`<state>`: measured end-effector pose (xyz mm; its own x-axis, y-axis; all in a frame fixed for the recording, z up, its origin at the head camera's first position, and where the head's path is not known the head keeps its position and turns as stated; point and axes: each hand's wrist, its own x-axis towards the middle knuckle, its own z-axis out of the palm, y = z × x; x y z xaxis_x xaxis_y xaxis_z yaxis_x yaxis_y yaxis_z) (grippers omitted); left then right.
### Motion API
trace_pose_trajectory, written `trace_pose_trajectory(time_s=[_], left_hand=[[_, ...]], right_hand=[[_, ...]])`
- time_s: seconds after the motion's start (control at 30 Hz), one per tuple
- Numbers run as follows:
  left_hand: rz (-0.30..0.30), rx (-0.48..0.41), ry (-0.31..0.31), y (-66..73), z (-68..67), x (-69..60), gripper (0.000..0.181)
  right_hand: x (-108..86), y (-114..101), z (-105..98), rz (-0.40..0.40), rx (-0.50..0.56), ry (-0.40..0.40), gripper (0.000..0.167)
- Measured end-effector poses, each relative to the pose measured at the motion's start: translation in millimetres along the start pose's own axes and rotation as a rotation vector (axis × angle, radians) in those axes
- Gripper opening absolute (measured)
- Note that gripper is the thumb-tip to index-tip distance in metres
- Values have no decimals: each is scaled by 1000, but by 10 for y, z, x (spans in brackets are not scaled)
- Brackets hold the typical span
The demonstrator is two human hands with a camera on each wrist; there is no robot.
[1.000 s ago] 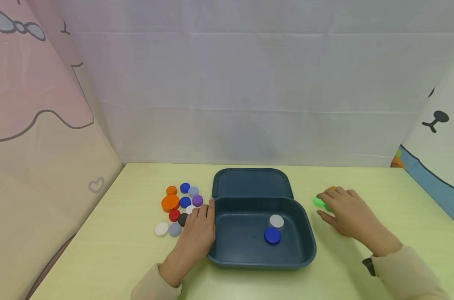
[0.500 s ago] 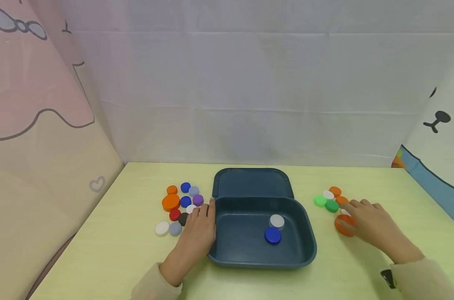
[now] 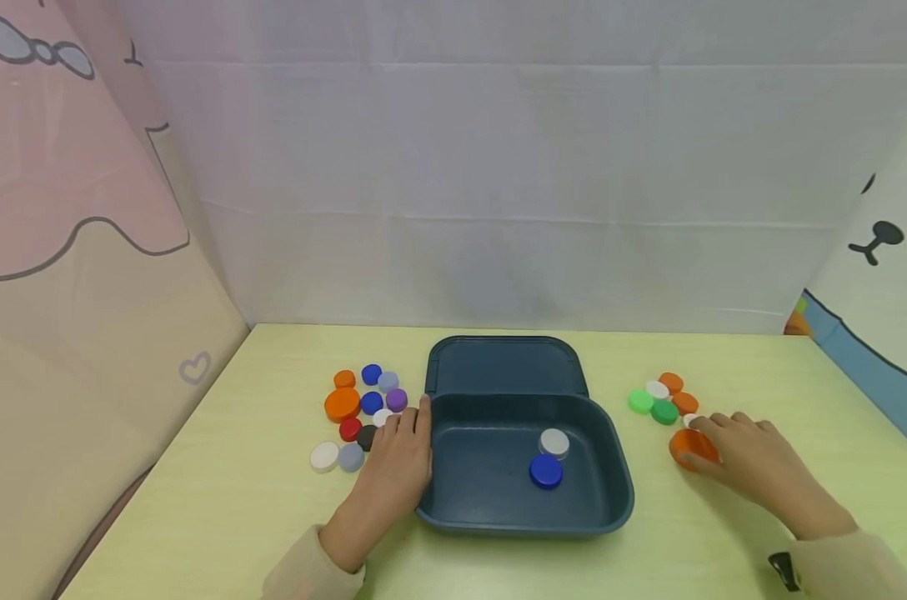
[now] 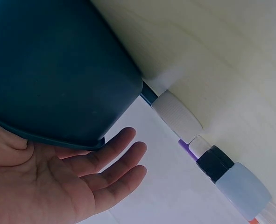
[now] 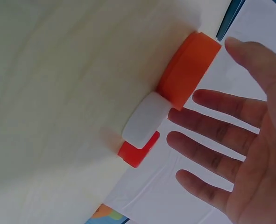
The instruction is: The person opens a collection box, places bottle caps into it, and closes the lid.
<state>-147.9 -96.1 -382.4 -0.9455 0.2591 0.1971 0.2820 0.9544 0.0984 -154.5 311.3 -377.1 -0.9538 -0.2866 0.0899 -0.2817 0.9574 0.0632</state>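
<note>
My left hand (image 3: pixel 396 458) rests along the left side of a dark blue open box (image 3: pixel 479 479); in the left wrist view its fingers stretch out loosely beside the box's rim. Inside the box lie a white bottle cap (image 3: pixel 554 442) and a blue bottle cap (image 3: pixel 546 472). On the right, my right hand (image 3: pixel 757 462) hovers with spread fingers at a large orange bottle cap (image 3: pixel 686 447), its thumb and index finger on either side. The right wrist view shows a gap between the fingertips and this orange cap (image 5: pixel 189 67). A white cap (image 5: pixel 147 119) sits beside it.
Right of the box lie light green (image 3: pixel 640 402), dark green (image 3: pixel 664 412), white and orange caps. Several more caps are gathered at the left, among them orange (image 3: pixel 343 404), red (image 3: pixel 350 429) and purple (image 3: pixel 397 400). The box's lid (image 3: pixel 506 367) lies folded back behind it.
My right hand has moved right and toward me, from above the green caps to the large orange cap, uncovering the other caps there. The left hand and the box have stayed put.
</note>
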Motion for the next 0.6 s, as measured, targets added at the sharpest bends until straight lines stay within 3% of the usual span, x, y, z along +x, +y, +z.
trace_pose_trajectory(time_s=[0.6], left_hand=[[3, -1, 3, 2, -3, 0, 55]], right_hand=[[-35, 3, 67, 15, 7, 7, 43]])
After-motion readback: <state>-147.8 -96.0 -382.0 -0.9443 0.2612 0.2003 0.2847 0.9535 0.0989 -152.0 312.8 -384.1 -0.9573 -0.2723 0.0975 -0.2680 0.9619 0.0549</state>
